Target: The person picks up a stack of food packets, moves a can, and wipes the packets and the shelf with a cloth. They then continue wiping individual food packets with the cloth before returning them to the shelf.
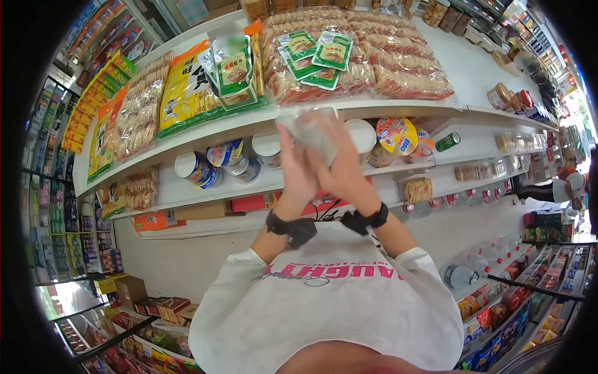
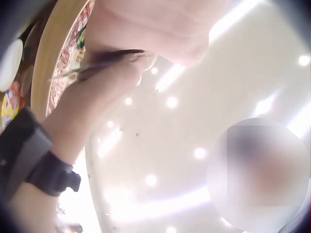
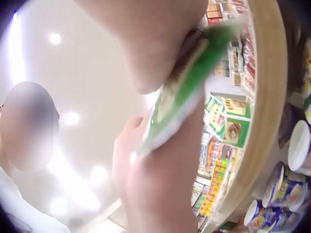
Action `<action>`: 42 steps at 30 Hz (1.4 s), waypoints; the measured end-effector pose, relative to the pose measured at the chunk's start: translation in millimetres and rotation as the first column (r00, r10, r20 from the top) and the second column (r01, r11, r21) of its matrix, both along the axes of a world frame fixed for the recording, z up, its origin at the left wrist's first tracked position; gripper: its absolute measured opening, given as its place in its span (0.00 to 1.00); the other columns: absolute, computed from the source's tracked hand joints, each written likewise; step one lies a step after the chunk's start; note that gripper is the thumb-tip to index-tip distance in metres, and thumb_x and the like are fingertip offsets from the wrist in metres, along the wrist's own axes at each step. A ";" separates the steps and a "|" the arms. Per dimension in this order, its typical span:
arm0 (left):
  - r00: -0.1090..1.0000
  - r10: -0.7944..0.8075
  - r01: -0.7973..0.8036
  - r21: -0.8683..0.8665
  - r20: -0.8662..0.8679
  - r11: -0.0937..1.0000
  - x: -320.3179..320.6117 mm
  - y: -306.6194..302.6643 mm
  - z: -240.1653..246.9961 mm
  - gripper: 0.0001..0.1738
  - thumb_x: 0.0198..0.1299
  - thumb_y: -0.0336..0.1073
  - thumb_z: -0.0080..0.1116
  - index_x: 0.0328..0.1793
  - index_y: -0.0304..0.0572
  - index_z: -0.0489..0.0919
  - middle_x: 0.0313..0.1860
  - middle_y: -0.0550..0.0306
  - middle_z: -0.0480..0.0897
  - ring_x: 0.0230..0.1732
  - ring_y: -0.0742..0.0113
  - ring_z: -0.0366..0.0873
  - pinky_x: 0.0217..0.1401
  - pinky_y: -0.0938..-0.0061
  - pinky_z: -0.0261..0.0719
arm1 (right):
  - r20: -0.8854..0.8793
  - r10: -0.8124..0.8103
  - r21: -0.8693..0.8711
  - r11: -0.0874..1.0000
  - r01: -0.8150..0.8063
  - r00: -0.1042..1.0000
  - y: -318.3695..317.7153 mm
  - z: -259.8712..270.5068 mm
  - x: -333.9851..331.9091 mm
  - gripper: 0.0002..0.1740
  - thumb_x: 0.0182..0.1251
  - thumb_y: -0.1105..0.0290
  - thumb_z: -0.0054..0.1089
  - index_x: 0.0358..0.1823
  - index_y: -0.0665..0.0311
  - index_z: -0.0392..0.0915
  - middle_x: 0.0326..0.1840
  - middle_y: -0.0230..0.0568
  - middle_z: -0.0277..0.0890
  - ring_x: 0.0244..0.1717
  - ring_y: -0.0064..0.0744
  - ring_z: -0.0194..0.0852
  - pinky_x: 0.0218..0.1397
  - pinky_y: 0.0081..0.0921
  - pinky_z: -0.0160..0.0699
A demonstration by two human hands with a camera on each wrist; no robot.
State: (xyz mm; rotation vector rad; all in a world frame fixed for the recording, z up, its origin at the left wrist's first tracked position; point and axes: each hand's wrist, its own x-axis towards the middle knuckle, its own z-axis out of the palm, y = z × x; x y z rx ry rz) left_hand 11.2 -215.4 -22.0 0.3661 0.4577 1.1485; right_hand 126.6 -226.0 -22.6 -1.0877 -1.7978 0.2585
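Observation:
In the head view, my left hand (image 1: 298, 167) and right hand (image 1: 342, 159) are close together over the shelf's front edge, a blurred pale packet (image 1: 316, 128) held between them. The right wrist view shows its green and white side, the packet (image 3: 182, 94) tilted between my right hand (image 3: 155, 41) and left hand (image 3: 160, 179). Only a thin edge appears in the left wrist view, between my left hand (image 2: 150, 26) and right hand (image 2: 92, 104). Behind, green packets (image 1: 314, 57) lie on bagged round snacks (image 1: 405, 59); a box (image 1: 237, 78) holds similar packets.
Yellow snack bags (image 1: 187, 87) stand left of the box. Below the top shelf's edge (image 1: 205, 138) are tubs of instant noodles (image 1: 225, 153) and a green can (image 1: 447, 142). Large bottles (image 1: 461, 274) stand lower right. A person (image 1: 554, 190) is at the far right.

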 end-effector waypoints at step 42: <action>0.793 0.434 -0.205 0.484 -0.427 0.851 -36.4 29.2 -10.9 0.28 0.78 0.42 0.51 0.75 0.29 0.67 0.65 0.48 0.78 0.63 0.71 0.75 0.64 0.76 0.72 | -0.393 -0.139 -0.218 0.974 0.055 0.909 17.0 -22.9 -12.9 0.32 0.57 0.88 0.55 0.67 0.73 0.72 0.62 0.55 0.79 0.64 0.42 0.80 0.68 0.31 0.73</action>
